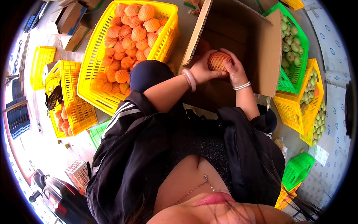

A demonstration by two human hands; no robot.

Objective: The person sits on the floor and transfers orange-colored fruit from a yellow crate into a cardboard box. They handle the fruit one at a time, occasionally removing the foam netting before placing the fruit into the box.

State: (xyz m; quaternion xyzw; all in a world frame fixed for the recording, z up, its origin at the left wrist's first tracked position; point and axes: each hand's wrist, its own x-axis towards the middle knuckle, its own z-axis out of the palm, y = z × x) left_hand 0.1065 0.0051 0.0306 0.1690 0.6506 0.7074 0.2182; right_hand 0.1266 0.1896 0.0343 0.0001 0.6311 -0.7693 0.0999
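Between both hands, over the mouth of an open cardboard box [265, 56], is a round fruit in an orange foam net [219, 62]. My left hand [202, 67] grips it from the left side, thumb across its lower front. Around its right side curl the fingers of my right hand [236, 68]. Deep shadow fills the box, and an orange shape shows dimly at its left inside. Close by on the left stands a large yellow plastic crate [89, 68] heaped with fruits in orange foam nets [131, 36].
Green fruits [292, 46] fill a green crate [303, 65] right of the box; a yellow crate [291, 105] with more stands below it. Another yellow crate [79, 103] holds netted fruit at far left. Cardboard boxes [71, 19] lie at upper left. My knee [151, 74] touches the large crate.
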